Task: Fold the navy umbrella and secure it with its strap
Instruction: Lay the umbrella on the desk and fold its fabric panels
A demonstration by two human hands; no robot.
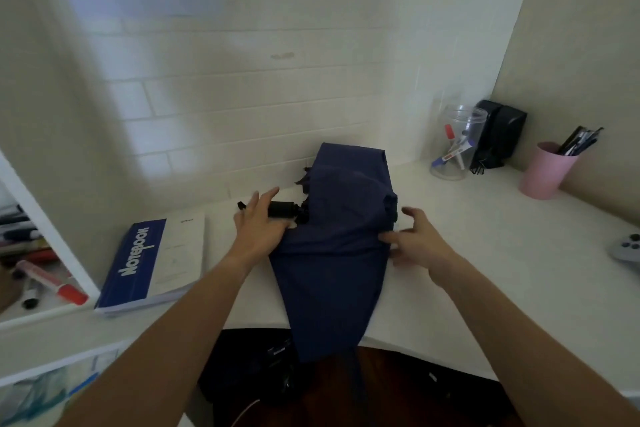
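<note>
A person's left hand (259, 222) lies flat, fingers spread, over the black handle (282, 209) of a navy umbrella (337, 253) on a white desk (467, 253). The handle pokes out sideways from under that palm toward the left, while the loose canopy runs lengthwise from the wall at the far end to the near desk edge, where its narrow end hangs over. The right hand (415, 239), fingers apart and blurred, sits just beside the cloth's right edge, its fingertips at the fabric; whether it grips the cloth cannot be told. Well to the left of the left hand lies a blue-and-white notebook (152, 262), and farther left a shelf holds markers (52, 282). Beyond the right hand, toward the corner, stand a clear jar (453, 146) of pens, a black case (498, 135) and a pink cup (545, 172) of pens. White brick-pattern tile (242, 80) backs the desk.
</note>
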